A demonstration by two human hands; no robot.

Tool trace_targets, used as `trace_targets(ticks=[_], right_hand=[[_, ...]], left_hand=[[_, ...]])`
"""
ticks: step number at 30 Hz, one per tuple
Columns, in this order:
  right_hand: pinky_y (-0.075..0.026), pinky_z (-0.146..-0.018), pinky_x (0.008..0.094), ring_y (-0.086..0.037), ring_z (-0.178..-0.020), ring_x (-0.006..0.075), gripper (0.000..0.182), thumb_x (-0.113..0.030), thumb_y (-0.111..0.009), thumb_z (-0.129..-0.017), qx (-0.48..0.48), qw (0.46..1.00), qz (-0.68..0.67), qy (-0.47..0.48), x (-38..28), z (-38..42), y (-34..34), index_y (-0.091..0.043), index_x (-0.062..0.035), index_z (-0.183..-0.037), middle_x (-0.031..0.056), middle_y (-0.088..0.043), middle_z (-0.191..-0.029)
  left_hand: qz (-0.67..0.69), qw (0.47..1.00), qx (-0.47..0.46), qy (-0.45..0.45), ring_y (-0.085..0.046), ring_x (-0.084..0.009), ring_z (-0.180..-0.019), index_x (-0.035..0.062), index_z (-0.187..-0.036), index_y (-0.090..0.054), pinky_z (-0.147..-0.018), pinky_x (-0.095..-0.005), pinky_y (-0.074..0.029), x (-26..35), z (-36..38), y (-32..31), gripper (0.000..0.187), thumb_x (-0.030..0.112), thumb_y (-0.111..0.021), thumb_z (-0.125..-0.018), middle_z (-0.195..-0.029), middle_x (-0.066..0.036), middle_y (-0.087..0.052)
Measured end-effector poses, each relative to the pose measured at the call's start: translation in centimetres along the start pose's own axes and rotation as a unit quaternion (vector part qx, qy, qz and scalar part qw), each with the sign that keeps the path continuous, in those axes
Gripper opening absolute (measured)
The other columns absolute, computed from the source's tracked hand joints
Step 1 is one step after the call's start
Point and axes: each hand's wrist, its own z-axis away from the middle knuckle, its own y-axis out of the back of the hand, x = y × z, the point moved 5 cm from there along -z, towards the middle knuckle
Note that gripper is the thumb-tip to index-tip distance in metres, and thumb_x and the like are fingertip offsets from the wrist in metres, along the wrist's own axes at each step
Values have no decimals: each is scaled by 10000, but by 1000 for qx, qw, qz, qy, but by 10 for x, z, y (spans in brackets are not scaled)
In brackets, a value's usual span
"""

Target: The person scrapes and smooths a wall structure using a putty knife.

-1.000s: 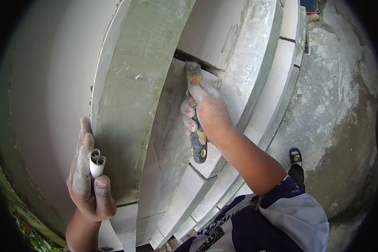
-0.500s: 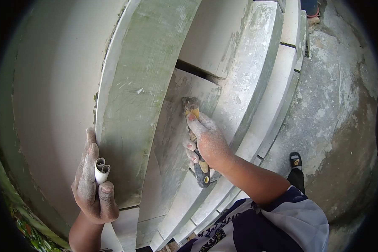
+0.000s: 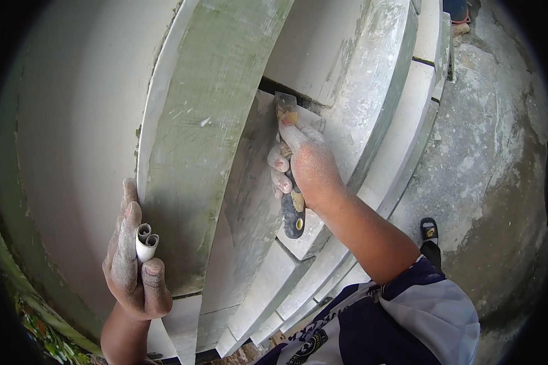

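Dusty with white powder, my right hand [image 3: 307,155] is wrapped round a putty knife [image 3: 293,207] with a black and yellow handle. Its blade points up and lies near the dark gap [image 3: 295,94] between two pale slabs. My left hand [image 3: 128,255] rests against the edge of the greenish curved panel [image 3: 195,121] at the left. A rolled white piece [image 3: 146,243] sits between its thumb and fingers.
Stepped white slabs [image 3: 402,128] curve along the right of my hand. Beyond them lies a stained concrete floor [image 3: 469,152] with my sandalled foot [image 3: 429,229] on it. A dark bucket [image 3: 455,10] stands at the top right, and green plants [image 3: 49,337] show at the bottom left.
My right hand has moved up with the putty knife, from the middle of the slab to near the dark gap. My left hand has barely moved and keeps the rolled piece.
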Motion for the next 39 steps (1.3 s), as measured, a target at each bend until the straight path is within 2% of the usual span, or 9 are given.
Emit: trace_targets(ticks=[3,7,14,18,23,26,33,36,39], right_hand=[[-416,-407,329,-453,-387,136,215,-327,-430,-1067,-41,996,64,-43,38,24,-5,-436,-133,-974,4,-463,-579],[-424,-408,335,-441,-374,140,222,-343,-411,-1074,-2,1000,18,7,-8,4,1,-427,-136,-994,-1,-459,-578],[-415,-395,332,-437,-366,145,247,-342,-415,-1075,-14,995,91,-26,31,14,3,-410,-131,-947,13,-449,-552],[-419,-394,333,-437,-362,145,266,-346,-432,-1073,-7,998,59,-14,5,12,-7,-419,-128,-922,14,-450,-564],[-433,-400,331,-444,-357,142,245,-324,-420,-1074,-47,990,123,-47,62,26,2,-422,-117,-941,6,-458,-564],[-425,-393,316,-436,-357,129,233,-315,-406,-1077,-14,998,65,6,2,9,-11,-435,-111,-969,7,-459,-562],[-439,-402,338,-451,-357,152,229,-321,-423,-1069,-39,994,96,-29,50,17,5,-420,-123,-955,17,-457,-566],[-428,-392,320,-446,-361,140,222,-323,-426,-1072,-38,997,67,-10,3,5,-8,-416,-123,-977,18,-458,-575],[-436,-402,331,-452,-365,147,221,-324,-429,-1070,-23,998,55,-7,18,7,-5,-415,-121,-984,17,-459,-574]], left_hand=[[0,1000,0,-14,-345,-492,-1429,-154,-1469,-324,-1180,-534,-254,0,-3,0,594,271,-386,-1059,-1488,-416,-347],[-4,1000,-6,-6,-345,-509,-1421,-150,-1469,-328,-1169,-546,-271,0,0,-2,591,274,-382,-1060,-1487,-422,-342],[2,1000,1,-4,-348,-515,-1416,-123,-1473,-350,-1160,-553,-289,-1,-1,-1,570,272,-377,-1064,-1492,-417,-340],[-3,1000,5,-12,-357,-516,-1411,-140,-1464,-346,-1159,-553,-290,-2,-1,-1,574,268,-381,-1062,-1483,-420,-351],[13,1000,2,5,-368,-514,-1405,-127,-1465,-355,-1162,-547,-288,0,-2,-1,567,270,-396,-1062,-1473,-428,-355],[-1,1000,8,-9,-372,-504,-1408,-158,-1462,-329,-1165,-532,-290,-1,0,-1,595,274,-403,-1059,-1478,-428,-349],[11,1000,6,-5,-373,-500,-1408,-175,-1459,-318,-1169,-530,-280,-2,-1,-1,605,270,-402,-1058,-1481,-424,-349],[4,1000,2,0,-375,-498,-1408,-174,-1459,-319,-1171,-530,-276,1,1,-1,603,268,-401,-1057,-1484,-419,-350],[6,1000,2,0,-375,-496,-1409,-175,-1460,-318,-1169,-531,-280,0,1,0,602,265,-398,-1056,-1485,-417,-352]])
